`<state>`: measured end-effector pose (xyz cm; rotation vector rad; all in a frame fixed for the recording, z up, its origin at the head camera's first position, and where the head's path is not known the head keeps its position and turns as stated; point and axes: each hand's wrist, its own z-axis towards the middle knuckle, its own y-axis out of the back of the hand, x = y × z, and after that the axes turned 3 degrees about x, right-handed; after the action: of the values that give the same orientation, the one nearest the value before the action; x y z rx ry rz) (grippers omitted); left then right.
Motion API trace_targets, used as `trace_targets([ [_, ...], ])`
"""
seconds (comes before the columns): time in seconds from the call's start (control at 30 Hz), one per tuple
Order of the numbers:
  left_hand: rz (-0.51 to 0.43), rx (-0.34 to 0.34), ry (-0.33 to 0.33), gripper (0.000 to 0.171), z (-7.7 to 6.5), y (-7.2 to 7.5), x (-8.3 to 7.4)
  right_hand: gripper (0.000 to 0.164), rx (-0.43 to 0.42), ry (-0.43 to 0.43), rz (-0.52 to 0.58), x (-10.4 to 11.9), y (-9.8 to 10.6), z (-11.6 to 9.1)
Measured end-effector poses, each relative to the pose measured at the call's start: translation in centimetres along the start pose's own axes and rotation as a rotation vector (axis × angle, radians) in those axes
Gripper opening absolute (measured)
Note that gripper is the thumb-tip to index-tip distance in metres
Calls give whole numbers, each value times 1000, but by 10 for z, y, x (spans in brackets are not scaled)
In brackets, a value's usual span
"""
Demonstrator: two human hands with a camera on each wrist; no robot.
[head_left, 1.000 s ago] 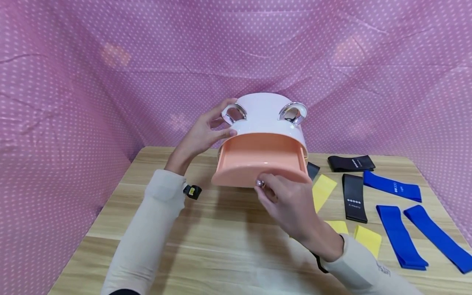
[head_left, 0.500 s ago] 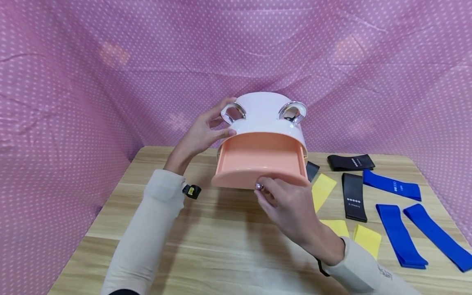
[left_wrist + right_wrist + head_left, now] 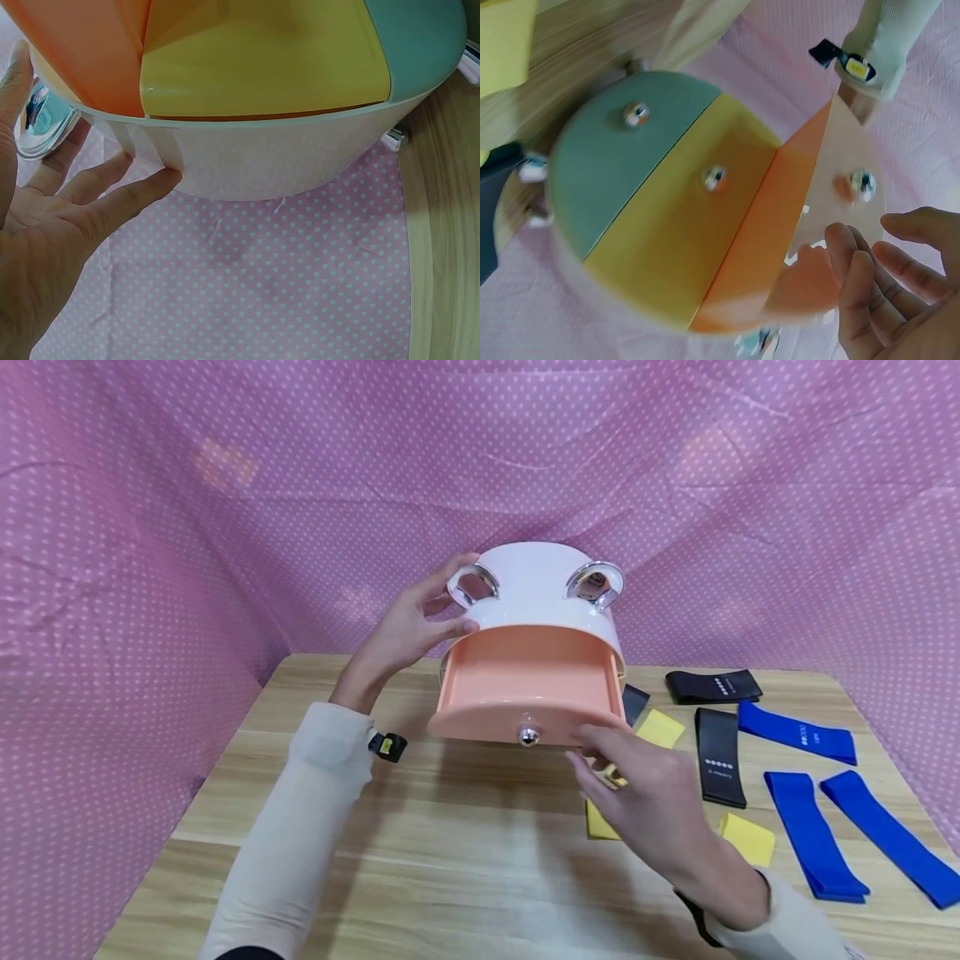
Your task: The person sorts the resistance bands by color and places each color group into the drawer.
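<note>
A rounded white drawer box [image 3: 534,578] with two chrome ring ears stands on the table. Its top peach drawer [image 3: 532,672] is pulled out, and nothing lies in the part that shows. My left hand [image 3: 408,622] grips the box's upper left side around the ear, thumb at the front rim; in the left wrist view its fingers lie along the white shell. Off the silver knob [image 3: 528,736], my right hand [image 3: 651,793] hovers by the drawer's right front edge, fingers loosely bent and holding nothing. Below, the yellow drawer [image 3: 675,202] and green drawer [image 3: 611,150] are closed.
Folded elastic bands lie right of the box on the wooden table [image 3: 450,893]: black [image 3: 720,756], blue [image 3: 813,835] and yellow [image 3: 747,839], several in all. My right hand covers part of the yellow ones. A pink dotted cloth [image 3: 480,460] hangs behind and at both sides.
My right hand has let go of the silver knob and moved right, away from it. The drawer stays pulled out and my left hand keeps its hold.
</note>
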<state>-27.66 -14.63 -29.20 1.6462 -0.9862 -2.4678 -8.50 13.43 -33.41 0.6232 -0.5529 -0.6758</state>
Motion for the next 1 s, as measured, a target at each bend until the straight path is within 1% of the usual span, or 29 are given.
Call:
trace_targets([
  [0.13,-5,0,0,84,0,0,-1,30,34,-121,-16,-12,17,-15],
  [0.3,-18,-3,-23,84,0,0,0,29,87,-278,-61,-36,31,-34],
  [0.43,-18,-5,-23,84,0,-1,1,28,120,-360,-94,-57,39,-51],
  [0.53,-21,-6,-16,85,0,-1,1,26,163,-414,-108,-71,43,-62],
  [0.8,-26,-7,-13,84,0,-2,0,22,321,-610,-106,-104,55,-91],
  [0.87,-25,-9,-9,84,0,-2,0,22,372,-660,-105,-113,57,-97],
  [1.0,-30,-9,-4,83,0,-2,0,23,486,-716,-98,-131,60,-107],
])
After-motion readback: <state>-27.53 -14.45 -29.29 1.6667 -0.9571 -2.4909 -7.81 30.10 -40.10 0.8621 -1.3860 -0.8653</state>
